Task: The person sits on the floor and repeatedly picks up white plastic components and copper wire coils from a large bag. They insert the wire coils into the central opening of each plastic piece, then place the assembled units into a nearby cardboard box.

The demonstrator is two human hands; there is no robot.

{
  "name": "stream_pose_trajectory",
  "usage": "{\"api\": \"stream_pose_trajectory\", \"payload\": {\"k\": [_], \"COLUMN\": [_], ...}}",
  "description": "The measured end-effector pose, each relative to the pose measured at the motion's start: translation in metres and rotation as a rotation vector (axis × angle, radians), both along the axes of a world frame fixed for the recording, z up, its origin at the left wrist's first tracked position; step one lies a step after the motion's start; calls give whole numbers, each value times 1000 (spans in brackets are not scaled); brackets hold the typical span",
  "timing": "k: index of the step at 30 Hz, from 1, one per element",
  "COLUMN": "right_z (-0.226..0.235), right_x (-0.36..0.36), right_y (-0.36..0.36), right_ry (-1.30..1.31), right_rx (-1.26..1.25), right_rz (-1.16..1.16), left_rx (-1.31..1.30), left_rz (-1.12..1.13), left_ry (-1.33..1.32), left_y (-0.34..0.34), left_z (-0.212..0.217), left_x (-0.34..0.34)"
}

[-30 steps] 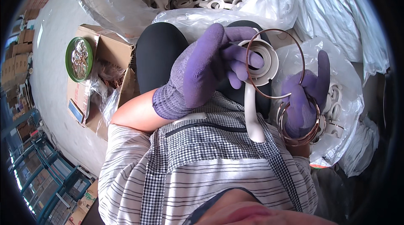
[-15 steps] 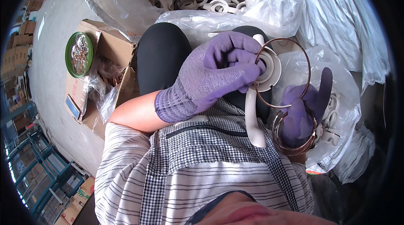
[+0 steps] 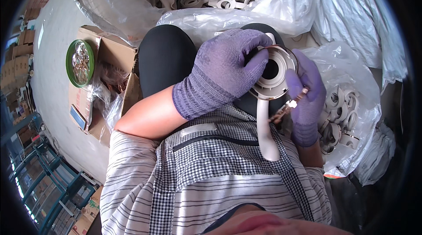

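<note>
"What's the left hand [image 3: 233, 63] doing?"

"It's in a purple knit glove, fingers closed on the upper left edge of an off-white plastic collar [image 3: 285, 62]. The collar is above the lap, between both hands, with its long curved handle [image 3: 266, 134] hanging down over the checked apron [image 3: 211, 160]."

"And the right hand [image 3: 310, 81]?"

"Gloved too, and close against the collar's right side. It's carrying a bundle of copper-coloured rings [image 3: 288, 108], seen nearly edge-on. Motion blurs the fingertips, so I can't tell whether they also pinch the rim."

"Is anything on that rim?"

"A thin dark ring [image 3: 297, 65] runs along its right edge."

"What's around them?"

"A large plastic bag [image 3: 110, 10] of similar collars in front, a smaller bag [image 3: 367, 83] of them at right, and at left a cardboard box [image 3: 115, 52] beside a green round tray [image 3: 67, 67] of shiny pieces."
</note>
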State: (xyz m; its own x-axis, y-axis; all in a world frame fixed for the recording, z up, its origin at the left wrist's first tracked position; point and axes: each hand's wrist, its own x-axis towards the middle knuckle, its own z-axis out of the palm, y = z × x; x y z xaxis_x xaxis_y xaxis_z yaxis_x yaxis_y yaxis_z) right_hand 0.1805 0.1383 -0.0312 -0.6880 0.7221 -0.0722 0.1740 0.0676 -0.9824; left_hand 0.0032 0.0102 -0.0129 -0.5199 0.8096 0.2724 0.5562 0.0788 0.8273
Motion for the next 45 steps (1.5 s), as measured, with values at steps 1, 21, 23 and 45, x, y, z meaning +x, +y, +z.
{"api": "stream_pose_trajectory", "payload": {"k": [1,21,23,45], "right_z": [-6,-11,-14,-9], "right_x": [-6,-3,1,6], "right_y": [1,15,19,37], "right_ry": [-62,-131,-126,-168], "right_rx": [186,672,670,648], "right_rz": [39,305,347,579], "left_rx": [-13,42,77,129], "left_rz": [11,-267,-307,-397], "left_ry": [20,-246,-257,-255], "left_y": [2,-6,-7,-15], "left_z": [-2,-37,-41,-52], "left_x": [-1,-38,-42,-47]}}
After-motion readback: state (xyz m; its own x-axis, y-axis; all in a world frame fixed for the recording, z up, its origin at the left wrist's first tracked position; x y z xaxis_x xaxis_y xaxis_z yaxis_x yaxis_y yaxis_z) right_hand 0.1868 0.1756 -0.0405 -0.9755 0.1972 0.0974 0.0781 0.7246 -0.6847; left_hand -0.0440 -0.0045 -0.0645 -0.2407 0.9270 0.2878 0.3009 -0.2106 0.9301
